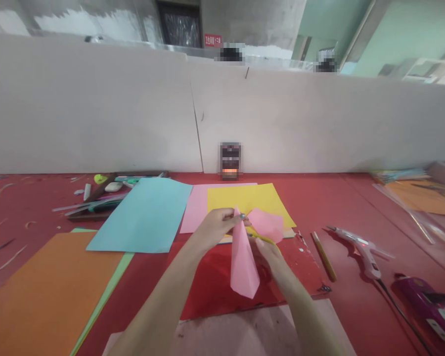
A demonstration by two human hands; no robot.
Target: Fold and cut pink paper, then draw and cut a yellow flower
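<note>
Near the middle, my left hand [219, 226] pinches a folded pink paper [244, 269] close to its narrow upper tip; the wide end hangs towards me. My right hand [271, 253] grips yellow-handled scissors [270, 240] just beside the paper. Their blades are mostly hidden behind the paper and fingers. Another pink paper part [267, 223] shows beyond the scissors; whether it is joined to the folded piece I cannot tell. Under my hands lies a glossy red board [203, 291], and a yellow sheet [226, 197] is behind them.
Blue [144, 215] and orange [59, 277] sheets lie left, near a tray [107, 185] of tools. On the right are a wooden stick [324, 257], a hot glue gun [359, 247] with its cord and a purple device [430, 306]. A white partition [114, 109] stands behind.
</note>
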